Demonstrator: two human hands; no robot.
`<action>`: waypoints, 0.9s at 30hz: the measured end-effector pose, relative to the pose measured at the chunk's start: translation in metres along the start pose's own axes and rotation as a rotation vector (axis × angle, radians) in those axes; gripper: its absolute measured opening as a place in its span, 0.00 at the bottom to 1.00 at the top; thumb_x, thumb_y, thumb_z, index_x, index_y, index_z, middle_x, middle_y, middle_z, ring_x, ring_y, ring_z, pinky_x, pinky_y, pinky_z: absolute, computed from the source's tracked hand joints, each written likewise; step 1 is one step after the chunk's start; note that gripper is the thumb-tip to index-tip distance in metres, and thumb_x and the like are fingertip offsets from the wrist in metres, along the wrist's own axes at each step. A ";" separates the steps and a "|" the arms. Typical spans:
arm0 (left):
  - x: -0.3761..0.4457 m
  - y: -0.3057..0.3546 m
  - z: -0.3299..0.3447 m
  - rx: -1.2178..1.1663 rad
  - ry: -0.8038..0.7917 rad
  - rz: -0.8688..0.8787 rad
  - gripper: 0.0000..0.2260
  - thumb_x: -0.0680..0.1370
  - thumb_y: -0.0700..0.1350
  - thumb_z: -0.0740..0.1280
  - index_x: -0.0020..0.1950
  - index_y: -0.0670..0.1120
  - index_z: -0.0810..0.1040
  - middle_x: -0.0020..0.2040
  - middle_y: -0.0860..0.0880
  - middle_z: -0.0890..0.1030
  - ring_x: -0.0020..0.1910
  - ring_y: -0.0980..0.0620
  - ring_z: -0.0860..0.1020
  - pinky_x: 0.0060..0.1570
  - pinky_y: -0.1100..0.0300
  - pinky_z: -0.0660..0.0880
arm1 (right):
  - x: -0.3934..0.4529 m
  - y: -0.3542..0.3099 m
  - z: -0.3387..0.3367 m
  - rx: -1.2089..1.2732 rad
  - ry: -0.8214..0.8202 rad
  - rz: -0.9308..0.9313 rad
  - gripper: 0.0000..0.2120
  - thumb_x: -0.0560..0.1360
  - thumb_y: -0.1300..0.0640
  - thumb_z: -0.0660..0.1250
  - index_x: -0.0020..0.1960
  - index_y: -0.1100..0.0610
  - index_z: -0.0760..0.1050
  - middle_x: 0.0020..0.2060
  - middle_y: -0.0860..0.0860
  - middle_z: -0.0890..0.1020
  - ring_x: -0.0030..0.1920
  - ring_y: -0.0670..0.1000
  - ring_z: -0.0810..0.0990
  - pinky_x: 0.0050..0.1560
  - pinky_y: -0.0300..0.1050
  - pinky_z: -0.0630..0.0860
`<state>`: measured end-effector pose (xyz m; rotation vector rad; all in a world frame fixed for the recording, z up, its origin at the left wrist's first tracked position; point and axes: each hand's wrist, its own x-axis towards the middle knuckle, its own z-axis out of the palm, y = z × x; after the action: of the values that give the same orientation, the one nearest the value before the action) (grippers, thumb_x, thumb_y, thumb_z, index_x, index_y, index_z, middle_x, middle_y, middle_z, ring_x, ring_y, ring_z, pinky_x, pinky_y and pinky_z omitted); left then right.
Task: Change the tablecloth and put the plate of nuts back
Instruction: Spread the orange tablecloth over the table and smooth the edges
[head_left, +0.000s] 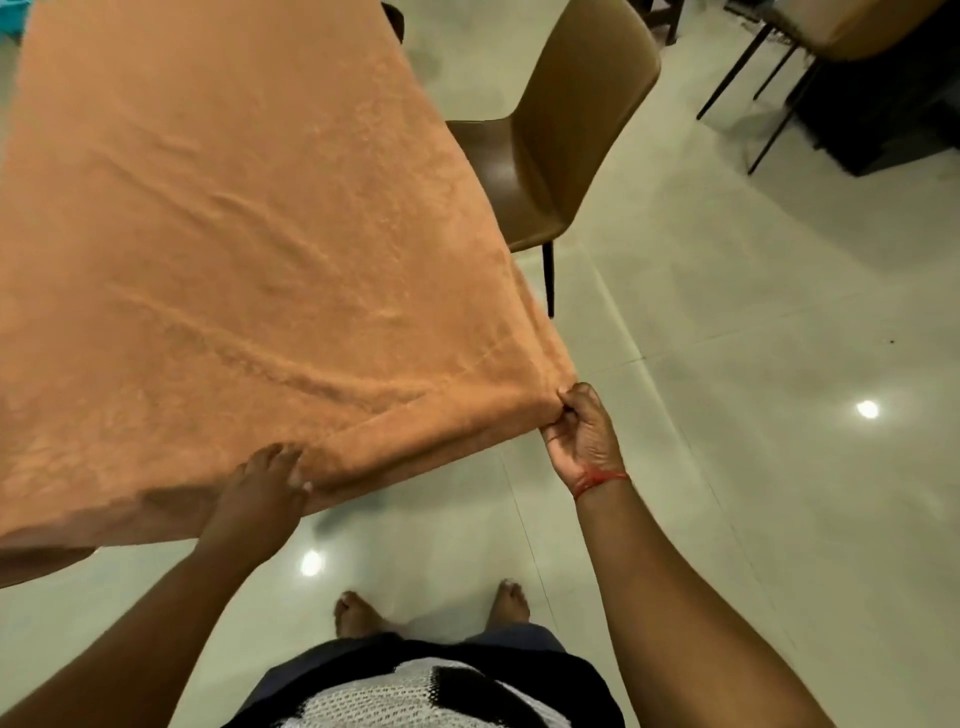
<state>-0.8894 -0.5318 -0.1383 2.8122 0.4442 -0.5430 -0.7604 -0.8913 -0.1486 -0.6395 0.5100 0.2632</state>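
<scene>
Orange tablecloth (234, 234) covers the surface, its long axis running from the lower centre of the frame toward the upper left. Its near corner sits at lower centre-right, where the right hand (582, 436) pinches the cloth between curled fingers (566, 402). Left of it along the near edge, the left hand (265, 493) grips a fold. Any pull would likely go toward the frame's bottom. No plate of nuts is in view.
</scene>
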 end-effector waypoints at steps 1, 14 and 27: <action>0.000 0.024 -0.001 -0.041 0.007 0.039 0.26 0.79 0.48 0.67 0.75 0.44 0.67 0.75 0.41 0.66 0.72 0.38 0.66 0.70 0.45 0.65 | -0.004 -0.005 0.005 -0.033 -0.028 -0.006 0.16 0.72 0.69 0.66 0.31 0.53 0.70 0.37 0.52 0.82 0.45 0.53 0.80 0.42 0.45 0.79; 0.020 0.253 -0.054 -0.873 0.162 0.163 0.08 0.80 0.35 0.61 0.53 0.43 0.78 0.47 0.47 0.82 0.44 0.56 0.80 0.44 0.65 0.77 | -0.037 -0.008 0.081 -1.118 -0.327 -0.809 0.07 0.77 0.55 0.67 0.54 0.54 0.76 0.51 0.48 0.79 0.52 0.48 0.77 0.53 0.46 0.77; 0.013 0.248 -0.066 -0.960 0.069 0.183 0.09 0.82 0.45 0.62 0.52 0.50 0.82 0.44 0.54 0.85 0.46 0.58 0.81 0.46 0.65 0.76 | 0.003 -0.012 0.078 0.220 0.089 0.187 0.18 0.81 0.64 0.60 0.70 0.66 0.69 0.58 0.64 0.79 0.53 0.58 0.80 0.45 0.47 0.80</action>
<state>-0.7725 -0.7390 -0.0400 1.9153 0.3286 -0.1214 -0.7247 -0.8516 -0.0908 -0.3904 0.6756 0.3505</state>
